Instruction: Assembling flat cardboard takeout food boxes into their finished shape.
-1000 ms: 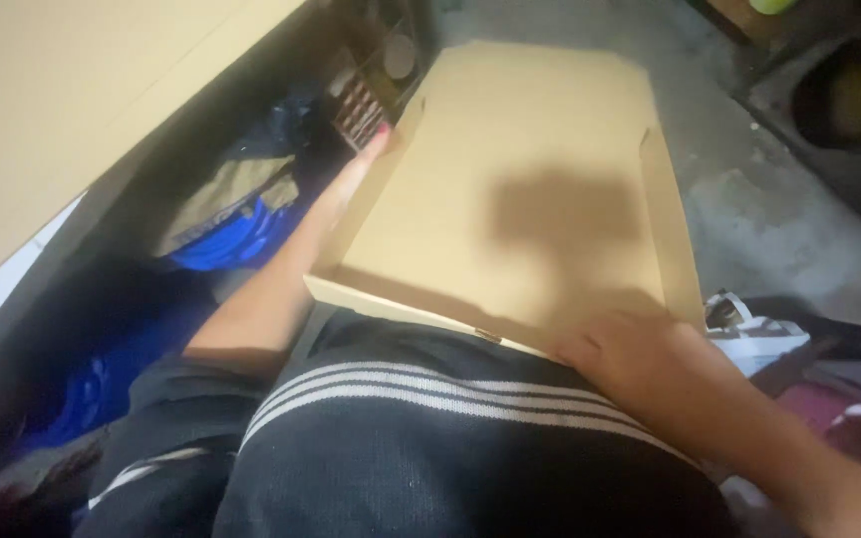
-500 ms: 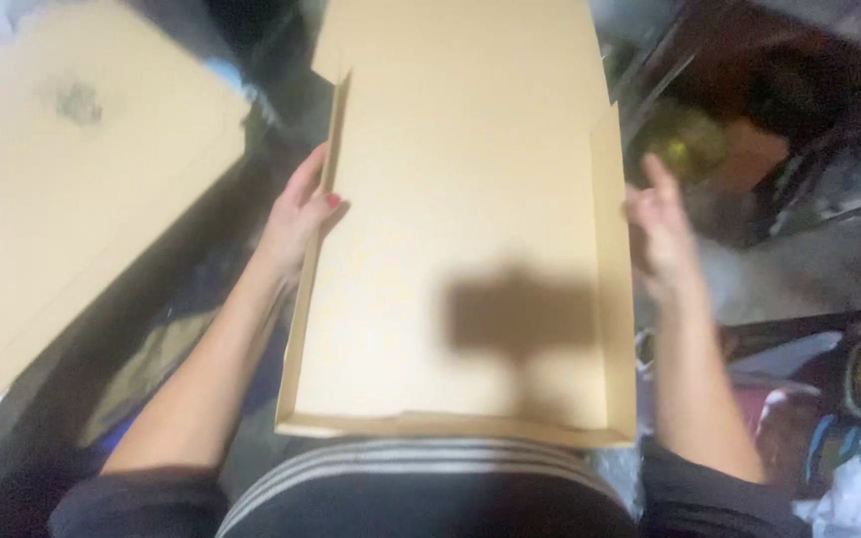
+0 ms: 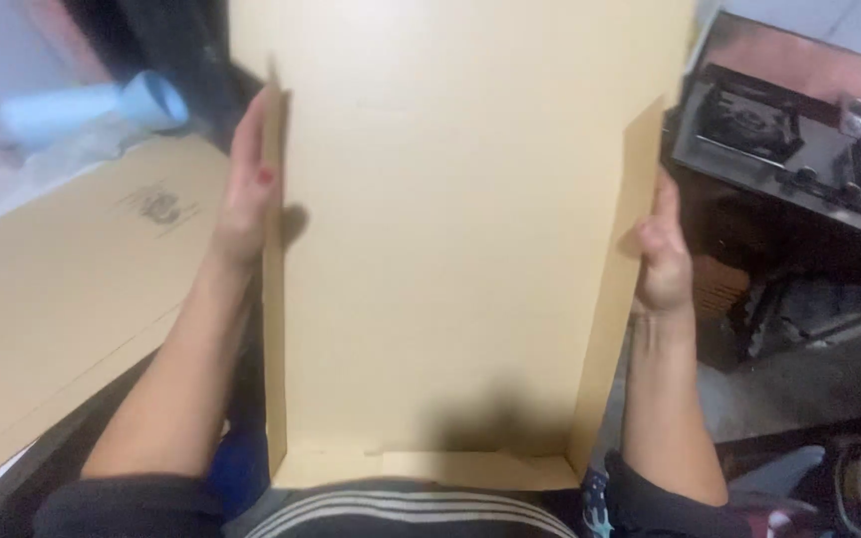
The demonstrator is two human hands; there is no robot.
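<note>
Cluttered dim room, empty cardboard tray (image 3: 450, 259), left hand (image 3: 248, 189), right hand (image 3: 662, 254) pressing sides.

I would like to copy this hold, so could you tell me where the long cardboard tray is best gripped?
Grip the cardboard tray by its two raised side flaps, coming from outside, as the left hand and right hand do: the long flat base offers no edge.

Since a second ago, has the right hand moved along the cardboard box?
Yes. The right hand left the cardboard box's near corner and now presses its right side wall, farther up.
</note>
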